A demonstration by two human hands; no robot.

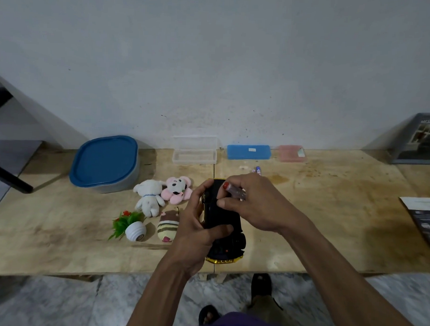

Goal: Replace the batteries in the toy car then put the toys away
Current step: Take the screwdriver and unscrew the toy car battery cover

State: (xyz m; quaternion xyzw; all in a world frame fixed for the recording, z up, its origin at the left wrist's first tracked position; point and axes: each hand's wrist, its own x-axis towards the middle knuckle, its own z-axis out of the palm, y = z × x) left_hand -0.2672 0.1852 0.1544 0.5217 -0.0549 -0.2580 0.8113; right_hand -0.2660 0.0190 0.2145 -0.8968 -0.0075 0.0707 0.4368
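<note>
Both our hands work above the wooden worktop [329, 215]: left hand [194, 225] grips the upturned black-and-gold toy car [223, 221], right hand [254, 203] pinches what seems a clear-handled, red-capped screwdriver [232, 190].

Legible text: none.
Small white label on blue case [248, 152] at 12 o'clock, print on framed picture [422, 139] at 2 o'clock and on dark leaflet [424, 220] at 3 o'clock: all too blurred to read.
</note>
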